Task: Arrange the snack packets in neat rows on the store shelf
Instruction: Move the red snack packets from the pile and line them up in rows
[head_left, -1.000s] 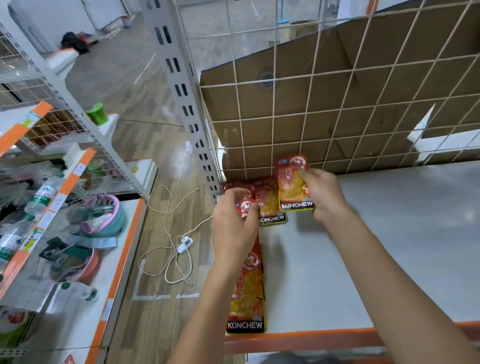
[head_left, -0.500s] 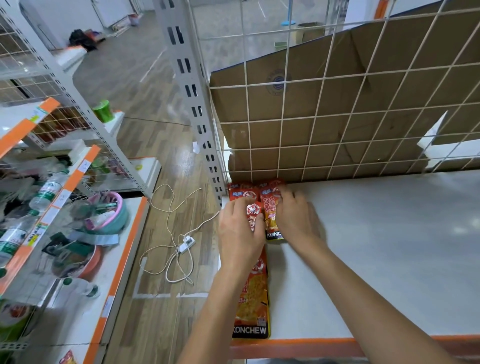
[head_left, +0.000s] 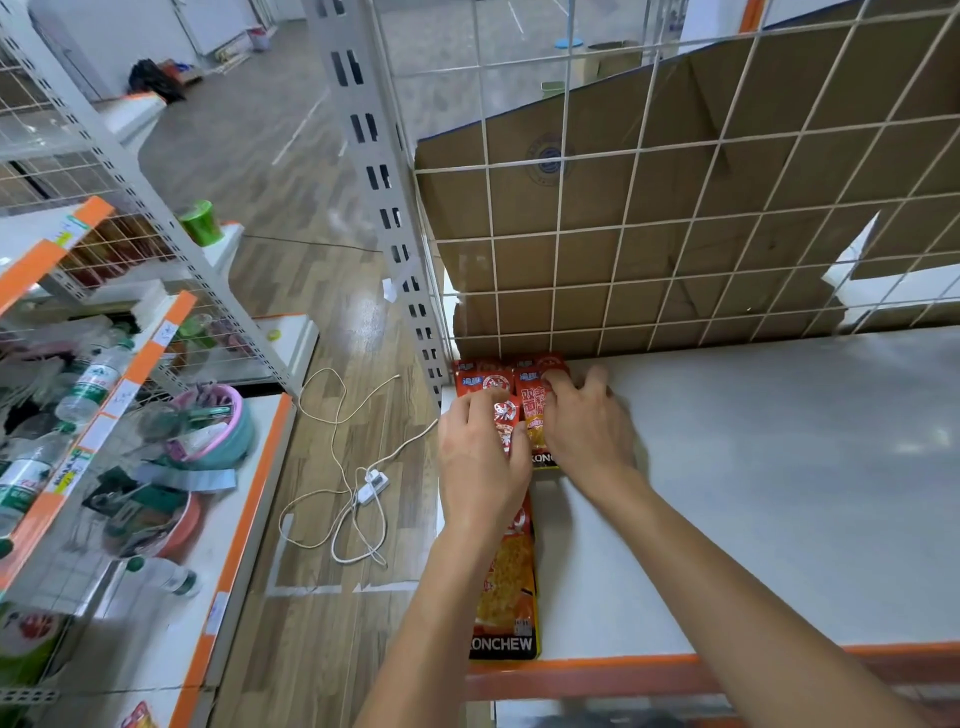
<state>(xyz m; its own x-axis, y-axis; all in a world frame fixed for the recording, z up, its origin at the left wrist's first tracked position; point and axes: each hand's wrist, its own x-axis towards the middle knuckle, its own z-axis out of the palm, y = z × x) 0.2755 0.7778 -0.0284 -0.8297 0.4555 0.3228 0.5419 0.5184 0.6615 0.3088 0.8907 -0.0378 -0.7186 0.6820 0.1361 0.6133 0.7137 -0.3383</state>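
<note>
Red-and-orange KONCHEW snack packets lie on the white shelf (head_left: 753, 493) at its left end. One packet (head_left: 479, 378) sits in the back corner by the wire grid. A front packet (head_left: 506, 597) reaches the orange shelf lip. My left hand (head_left: 475, 462) lies over the column and pinches a middle packet (head_left: 506, 423) between thumb and fingers. Just to the right, my right hand (head_left: 587, 423) presses flat, fingers spread, on a packet (head_left: 535, 415) that starts a second column. Both hands hide parts of the packets beneath them.
A wire grid back panel (head_left: 675, 234) backed with brown cardboard closes the shelf's rear. A perforated metal upright (head_left: 384, 208) stands at the left corner. Left of it are wooden floor with a white cable (head_left: 353, 483) and another shelf unit (head_left: 130, 415) with bottles and bowls.
My right hand brought the packet it held in the air down onto the shelf beside the column and now presses on it. My left hand lowered onto the column.
</note>
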